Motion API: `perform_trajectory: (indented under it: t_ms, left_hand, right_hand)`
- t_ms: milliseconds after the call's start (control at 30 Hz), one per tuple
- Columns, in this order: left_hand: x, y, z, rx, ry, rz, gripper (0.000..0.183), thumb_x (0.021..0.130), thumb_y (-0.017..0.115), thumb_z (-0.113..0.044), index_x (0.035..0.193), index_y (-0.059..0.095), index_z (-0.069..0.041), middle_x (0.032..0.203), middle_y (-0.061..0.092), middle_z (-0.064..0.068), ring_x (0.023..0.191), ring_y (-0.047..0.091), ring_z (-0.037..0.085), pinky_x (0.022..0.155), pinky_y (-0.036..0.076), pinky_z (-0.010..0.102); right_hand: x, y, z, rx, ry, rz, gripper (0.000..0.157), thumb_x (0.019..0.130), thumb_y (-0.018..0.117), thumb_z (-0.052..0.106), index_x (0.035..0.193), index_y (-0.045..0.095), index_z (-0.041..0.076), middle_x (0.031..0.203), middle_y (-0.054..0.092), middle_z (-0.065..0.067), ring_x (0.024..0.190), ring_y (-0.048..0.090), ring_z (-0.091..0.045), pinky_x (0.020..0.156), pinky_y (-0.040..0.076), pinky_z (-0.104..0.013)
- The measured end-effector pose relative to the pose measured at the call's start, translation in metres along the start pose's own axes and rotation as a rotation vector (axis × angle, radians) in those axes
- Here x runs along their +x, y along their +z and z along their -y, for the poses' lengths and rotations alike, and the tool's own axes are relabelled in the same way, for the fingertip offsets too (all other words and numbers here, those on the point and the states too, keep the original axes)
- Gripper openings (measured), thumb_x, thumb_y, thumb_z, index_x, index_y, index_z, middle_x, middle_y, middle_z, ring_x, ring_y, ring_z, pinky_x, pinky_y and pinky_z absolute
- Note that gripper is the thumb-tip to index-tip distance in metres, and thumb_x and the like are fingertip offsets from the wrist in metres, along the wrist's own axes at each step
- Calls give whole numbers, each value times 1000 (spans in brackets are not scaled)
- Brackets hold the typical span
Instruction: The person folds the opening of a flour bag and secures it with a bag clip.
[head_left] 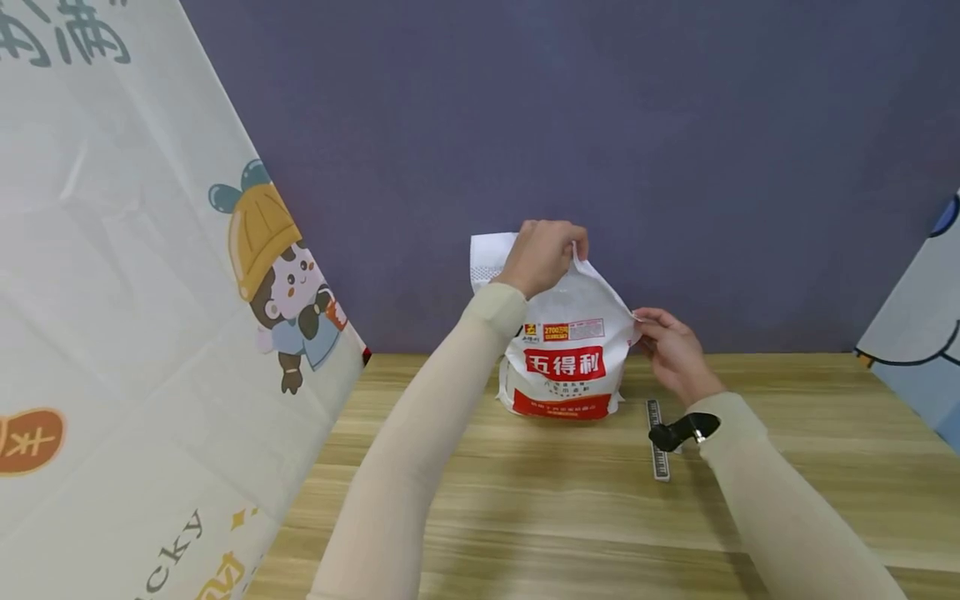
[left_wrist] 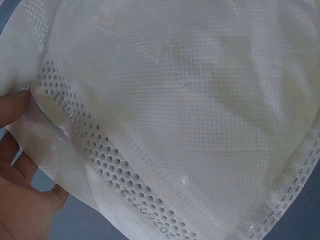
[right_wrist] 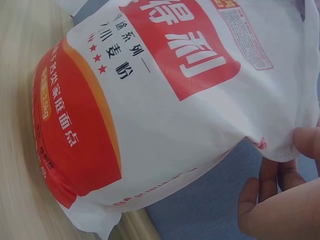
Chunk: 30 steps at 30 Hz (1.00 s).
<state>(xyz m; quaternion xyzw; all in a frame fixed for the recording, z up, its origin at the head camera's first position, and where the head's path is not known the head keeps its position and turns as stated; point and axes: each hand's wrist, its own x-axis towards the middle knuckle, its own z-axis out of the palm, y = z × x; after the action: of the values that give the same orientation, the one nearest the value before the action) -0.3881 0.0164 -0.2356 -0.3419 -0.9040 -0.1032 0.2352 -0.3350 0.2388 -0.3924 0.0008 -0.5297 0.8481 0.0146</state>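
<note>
A white plastic flour bag (head_left: 558, 367) with red printed panels stands on the wooden table near the dark back panel. My left hand (head_left: 542, 257) grips its top edge from above. In the left wrist view, the left thumb (left_wrist: 14, 107) lies against the bag's top band (left_wrist: 132, 185), which has rows of dots and a stamped number; a slit-like gap or fold shows beside the thumb. My right hand (head_left: 672, 350) pinches the bag's right upper edge between thumb and fingers, and the other fingers (right_wrist: 248, 197) are loosely bent. The bag's back is hidden.
A narrow white item with dark markings (head_left: 660, 467) lies on the table (head_left: 555, 517) right of the bag, partly behind a black wrist mount (head_left: 678, 432). A white printed sheet (head_left: 150, 317) rises on the left; another (head_left: 915, 317) stands at right. The dark panel (head_left: 420, 167) closes the back.
</note>
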Motion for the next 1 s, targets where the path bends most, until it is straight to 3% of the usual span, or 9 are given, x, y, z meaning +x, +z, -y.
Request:
perform_trajectory:
  t_ms: [200, 433, 600, 733, 833, 1000]
  left_hand:
    - [-2, 1, -1, 2, -3, 8, 28, 95, 57, -3, 93, 74, -26, 103, 76, -9, 96, 68, 10, 109, 43, 38]
    - [-5, 2, 1, 5, -6, 24, 27, 94, 58, -4, 91, 74, -26, 102, 75, -9, 94, 67, 10, 109, 43, 41]
    - [-6, 3, 0, -3, -5, 24, 30, 94, 51, -4, 90, 72, -25, 97, 74, -9, 92, 66, 9, 106, 43, 42]
    - [-6, 4, -1, 6, 7, 10, 29, 100, 45, -15, 88, 70, -24, 92, 71, -9, 90, 65, 8, 103, 44, 43]
    - [-5, 4, -4, 26, 4, 14, 31, 104, 44, -32, 86, 68, -24, 86, 69, -9, 85, 63, 8, 101, 44, 42]
    - [-6, 4, -10, 68, 3, 51, 36, 97, 58, -59, 87, 66, -25, 84, 67, -12, 81, 60, 6, 99, 41, 40]
  right_hand:
    - [-4, 0, 0, -47, -25, -4, 21, 104, 56, 5, 100, 72, 18, 102, 64, 9, 94, 59, -9, 85, 48, -22]
    - [-7, 2, 1, -133, -57, -10, 36, 103, 48, -1, 93, 73, 22, 99, 66, 14, 94, 58, -7, 85, 49, -20]
    - [-12, 4, 0, -150, -80, 2, 36, 108, 43, 17, 92, 75, 24, 93, 70, 15, 94, 57, -8, 89, 44, -23]
    - [-13, 10, 1, -185, -97, -34, 25, 106, 56, 29, 89, 73, 25, 89, 69, 16, 90, 58, -6, 85, 46, -22]
    - [-13, 14, 3, -247, -80, -82, 18, 102, 63, 34, 89, 70, 24, 89, 65, 16, 88, 57, -6, 84, 46, -21]
    - [-12, 19, 3, -370, -44, -151, 20, 99, 65, 41, 97, 64, 22, 97, 59, 14, 94, 53, -10, 88, 44, -25]
